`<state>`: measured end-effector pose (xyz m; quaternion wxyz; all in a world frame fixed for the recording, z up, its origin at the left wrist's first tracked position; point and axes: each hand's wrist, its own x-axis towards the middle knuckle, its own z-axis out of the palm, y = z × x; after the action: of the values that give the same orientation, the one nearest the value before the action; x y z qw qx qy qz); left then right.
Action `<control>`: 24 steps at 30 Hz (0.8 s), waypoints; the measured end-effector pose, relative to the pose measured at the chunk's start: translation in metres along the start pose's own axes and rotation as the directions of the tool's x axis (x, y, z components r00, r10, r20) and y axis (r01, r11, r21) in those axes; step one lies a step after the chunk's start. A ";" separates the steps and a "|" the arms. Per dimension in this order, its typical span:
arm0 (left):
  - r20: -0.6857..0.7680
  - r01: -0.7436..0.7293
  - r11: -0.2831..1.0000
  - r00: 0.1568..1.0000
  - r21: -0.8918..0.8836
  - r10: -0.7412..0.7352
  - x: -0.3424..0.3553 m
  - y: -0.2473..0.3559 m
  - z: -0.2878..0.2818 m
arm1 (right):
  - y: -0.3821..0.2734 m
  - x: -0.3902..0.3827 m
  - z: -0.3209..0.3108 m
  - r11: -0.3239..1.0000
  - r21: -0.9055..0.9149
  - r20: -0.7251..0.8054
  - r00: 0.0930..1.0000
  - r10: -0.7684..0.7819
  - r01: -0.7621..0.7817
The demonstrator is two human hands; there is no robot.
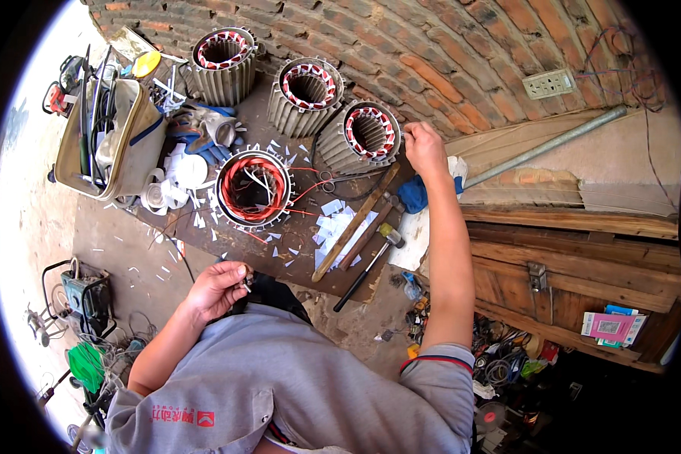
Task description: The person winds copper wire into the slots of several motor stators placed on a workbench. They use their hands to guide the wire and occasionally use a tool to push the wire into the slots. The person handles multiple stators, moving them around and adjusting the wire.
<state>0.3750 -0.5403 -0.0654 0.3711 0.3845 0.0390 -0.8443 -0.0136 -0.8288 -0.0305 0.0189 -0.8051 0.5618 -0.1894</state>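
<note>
My left hand (216,291), near the bench's front edge, is closed on a small metal piece (247,278). My right hand (424,147) reaches out, fingers pinched beside the rim of the rightmost finned motor housing (333,151); what they hold, if anything, is too small to name. That housing has red-and-white windings around its bore. Two similar housings (227,85) (284,113) stand along the back. A fourth (222,189) holds loops of red wire, with white paper scraps around it. Wooden sticks (349,231) and a hammer (387,238) lie below my right hand.
A plastic bin of tools (72,151) and gloves (212,132) occupy the bench's left. A brick wall (461,53) backs it. A metal pipe (545,144) lies right of my hand, above a wooden cabinet (583,280). Tangled parts and cables (499,363) fill the floor below.
</note>
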 end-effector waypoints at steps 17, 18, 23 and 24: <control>-0.011 -0.009 1.000 1.000 -0.021 0.008 0.001 -0.002 -0.001 | -0.013 0.022 -0.019 0.966 -0.243 0.309 0.951 -0.009 0.088; -0.018 -0.010 1.000 1.000 -0.021 0.010 0.000 -0.002 -0.002 | -0.016 0.023 -0.019 0.964 -0.255 0.318 0.948 0.008 0.078; -0.002 -0.027 0.999 1.000 -0.041 0.027 0.000 -0.003 -0.008 | -0.023 0.023 -0.019 0.950 -0.311 0.311 0.945 0.096 0.006; 0.008 -0.026 0.999 1.000 -0.041 0.026 0.001 -0.003 -0.009 | -0.022 0.023 -0.018 0.940 -0.340 0.317 0.942 0.113 0.001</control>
<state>0.3784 -0.5353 -0.0730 0.3900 0.3738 0.0494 -0.8401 0.0068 -0.8385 -0.0018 -0.0186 -0.8002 0.5976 0.0480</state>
